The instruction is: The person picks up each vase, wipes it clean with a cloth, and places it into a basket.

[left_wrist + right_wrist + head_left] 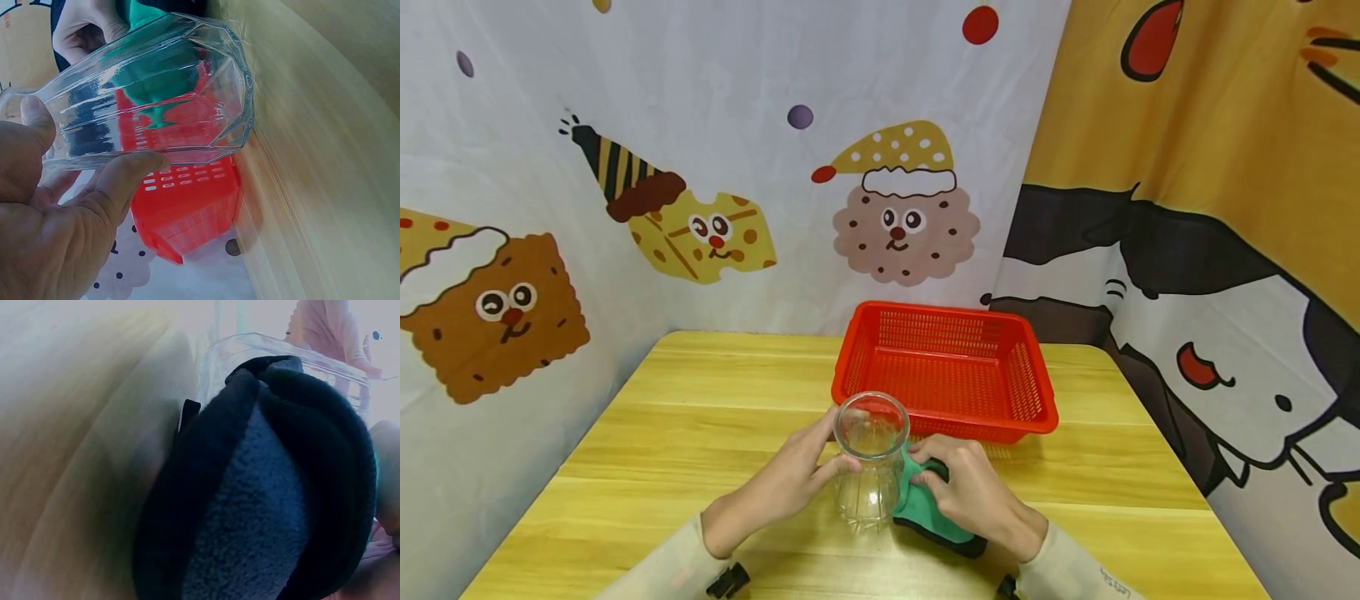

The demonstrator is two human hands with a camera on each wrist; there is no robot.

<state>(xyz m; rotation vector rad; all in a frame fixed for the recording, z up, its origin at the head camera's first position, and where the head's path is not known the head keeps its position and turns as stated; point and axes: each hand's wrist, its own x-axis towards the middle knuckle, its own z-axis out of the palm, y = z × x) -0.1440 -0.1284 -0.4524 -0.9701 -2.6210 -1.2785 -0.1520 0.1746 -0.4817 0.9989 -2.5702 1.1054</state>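
A tall, clear glass vase (867,493) with faceted sides stands mouth up over the table in the head view. My left hand (784,477) grips its left side, thumb in front and the other fingers partly hidden behind the glass. In my right hand (973,492) is a green cloth (931,515) with black edging, pinched and bunched at the vase's right side. Through the glass, the left wrist view shows the green of the cloth (156,75). A grey fuzzy underside of the cloth (250,512) fills much of the right wrist view and hides most of the right fingers.
A red plastic basket (936,375) with slotted walls sits just beyond the hands on the wooden table (700,417). Its near edge lies close behind the vase. A curtain with cartoon figures (737,100) hangs at the table's back and right.
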